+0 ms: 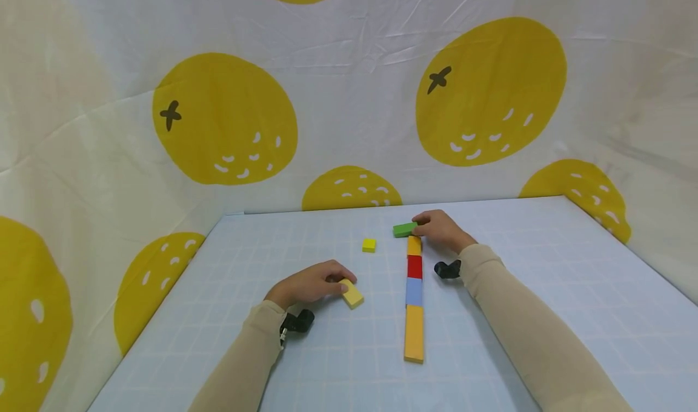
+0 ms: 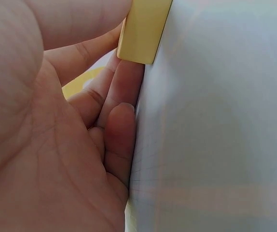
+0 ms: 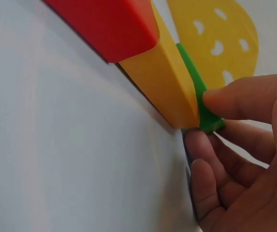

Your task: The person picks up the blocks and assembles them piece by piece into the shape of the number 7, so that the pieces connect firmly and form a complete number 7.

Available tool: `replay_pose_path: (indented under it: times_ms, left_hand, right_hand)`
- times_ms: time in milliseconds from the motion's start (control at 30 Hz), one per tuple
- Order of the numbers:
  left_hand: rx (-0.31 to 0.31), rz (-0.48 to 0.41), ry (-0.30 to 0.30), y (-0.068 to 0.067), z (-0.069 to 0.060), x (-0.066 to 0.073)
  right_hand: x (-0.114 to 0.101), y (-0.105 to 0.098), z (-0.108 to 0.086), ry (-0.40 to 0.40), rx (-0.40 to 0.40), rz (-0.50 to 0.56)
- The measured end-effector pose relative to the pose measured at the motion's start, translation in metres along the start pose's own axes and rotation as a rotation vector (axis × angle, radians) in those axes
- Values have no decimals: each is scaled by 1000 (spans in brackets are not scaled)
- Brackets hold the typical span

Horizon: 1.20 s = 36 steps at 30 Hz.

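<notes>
The left hand (image 1: pixel 313 283) pinches a pale yellow block (image 1: pixel 352 294) at the table surface; in the left wrist view the thumb lies along this block (image 2: pixel 143 34), its other fingers curled beneath. At the far end of a column of blocks, the right hand (image 1: pixel 440 230) pinches the right end of a green block (image 1: pixel 403 229), which lies crosswise. From far to near the column has an orange block (image 1: pixel 414 246), a red block (image 1: pixel 414 266), a blue block (image 1: pixel 414 291) and a longer orange block (image 1: pixel 414 333). In the right wrist view the green block (image 3: pixel 196 79) meets the orange block's end (image 3: pixel 162 77).
A small bright yellow block (image 1: pixel 369 245) lies left of the column, between the two hands. The table (image 1: pixel 338 369) has a pale grid pattern. Behind it and at the sides hangs a white cloth (image 1: pixel 354 97) with large yellow fruit shapes.
</notes>
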<state>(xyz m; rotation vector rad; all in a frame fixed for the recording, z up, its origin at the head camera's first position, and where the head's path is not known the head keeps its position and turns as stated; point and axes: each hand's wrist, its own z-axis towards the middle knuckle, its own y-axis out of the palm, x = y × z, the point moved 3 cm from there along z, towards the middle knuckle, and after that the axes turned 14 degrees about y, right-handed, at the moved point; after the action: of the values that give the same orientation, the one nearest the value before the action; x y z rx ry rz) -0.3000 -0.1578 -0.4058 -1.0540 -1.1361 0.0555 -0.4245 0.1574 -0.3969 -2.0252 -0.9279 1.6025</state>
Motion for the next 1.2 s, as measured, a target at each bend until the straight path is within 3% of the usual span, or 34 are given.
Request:
replay_pose_path:
  times_ms: [433, 1200]
  left_hand:
    - [0, -9, -20, 0, 1, 2]
    - [11, -9, -19, 1, 1, 2]
  right_hand:
    - [7, -1, -2, 50, -25, 19]
    - [11, -3, -5, 36, -3, -6]
